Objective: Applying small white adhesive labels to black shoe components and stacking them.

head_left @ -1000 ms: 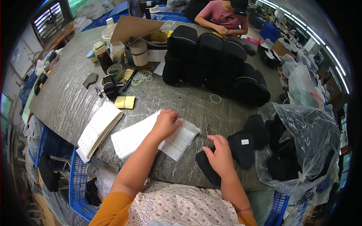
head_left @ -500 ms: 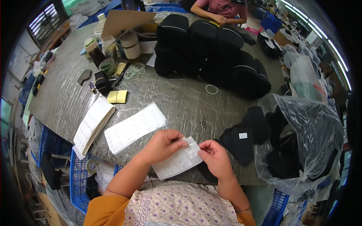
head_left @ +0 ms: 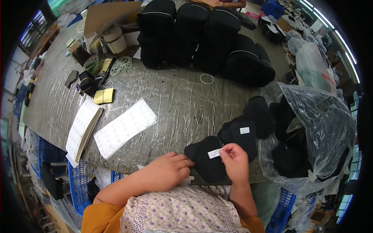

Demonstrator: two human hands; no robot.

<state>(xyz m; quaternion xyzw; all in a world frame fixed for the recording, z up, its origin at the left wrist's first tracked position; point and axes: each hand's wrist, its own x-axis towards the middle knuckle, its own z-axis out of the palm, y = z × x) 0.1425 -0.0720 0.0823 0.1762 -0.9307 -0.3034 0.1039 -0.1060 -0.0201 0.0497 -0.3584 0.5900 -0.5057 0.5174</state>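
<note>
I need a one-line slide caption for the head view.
Right hand sets a small white label on a black fabric piece; left hand steadies its edge.

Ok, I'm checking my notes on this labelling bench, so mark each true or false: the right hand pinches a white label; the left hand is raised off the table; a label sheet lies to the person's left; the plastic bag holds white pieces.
1. The right hand pinches a small white label: true.
2. The left hand is raised: false, it rests at the table edge beside the black piece.
3. A label sheet lies left: true.
4. The clear plastic bag holds white pieces: false, black ones.
</note>
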